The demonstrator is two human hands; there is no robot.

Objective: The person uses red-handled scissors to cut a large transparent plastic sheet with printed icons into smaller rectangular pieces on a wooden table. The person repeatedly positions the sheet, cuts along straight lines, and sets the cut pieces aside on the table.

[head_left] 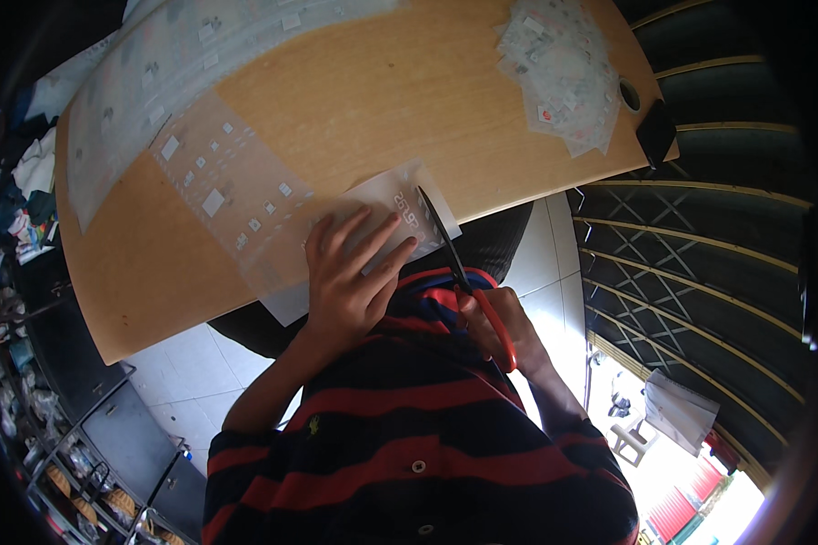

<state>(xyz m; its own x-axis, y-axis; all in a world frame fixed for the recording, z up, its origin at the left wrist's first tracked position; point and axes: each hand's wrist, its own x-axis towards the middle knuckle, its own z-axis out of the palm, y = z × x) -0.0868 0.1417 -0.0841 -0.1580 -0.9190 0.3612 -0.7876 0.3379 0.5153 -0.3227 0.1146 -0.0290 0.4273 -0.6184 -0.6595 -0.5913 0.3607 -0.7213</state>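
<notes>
My left hand (347, 277) lies flat with its fingers spread, pressing a translucent printed sheet (373, 195) against the table near its front edge. My right hand (500, 318) is closed around the red handles of a pair of scissors (438, 222). The dark blades point up and to the left, along the right end of the sheet, just beside its white print. From the picture I cannot tell how far apart the blades stand. A longer translucent strip (211, 159) with white printed patches runs from under my left hand toward the far left.
A large translucent printed sheet (123, 118) covers the table's (354, 109) far left. At the far right lies a pile of cut printed pieces (563, 77), beside a tape roll (629, 95) and a flat black object (656, 133). Shelves with bagged goods (73, 481) stand at left, a folding metal gate (654, 236) at right.
</notes>
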